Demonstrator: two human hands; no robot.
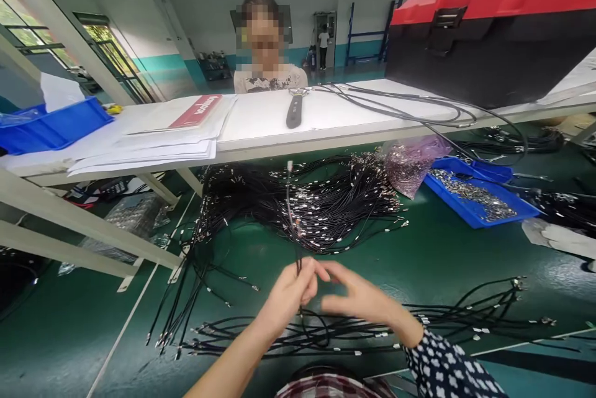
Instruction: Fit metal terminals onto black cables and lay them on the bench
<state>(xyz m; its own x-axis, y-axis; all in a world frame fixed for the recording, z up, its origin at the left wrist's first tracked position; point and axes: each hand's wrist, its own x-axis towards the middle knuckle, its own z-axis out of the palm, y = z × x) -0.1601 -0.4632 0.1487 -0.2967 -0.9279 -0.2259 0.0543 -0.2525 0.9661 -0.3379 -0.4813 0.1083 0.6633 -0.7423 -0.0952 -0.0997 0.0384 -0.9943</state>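
Observation:
My left hand (294, 291) is closed around a black cable (298, 253), whose thin end with a white connector (290, 166) stands up above the fist. Beside it on the right, my right hand (350, 293) has thumb and fingers apart, with a fingertip close to the left hand's fingers and nothing held. Behind both hands, a large heap of black cables (326, 212) with silvery ends lies on the green surface (251, 243). Below the hands, a long bundle of black cables (261, 330) runs from side to side.
A white shelf (261, 131) carries papers (153, 156), an adjustable wrench (294, 111), a blue bin (56, 128), cables and a red-and-black toolbox (484, 44). A blue tray (479, 193) of metal parts and a pink bag (412, 165) sit right. A person (270, 78) is behind the shelf.

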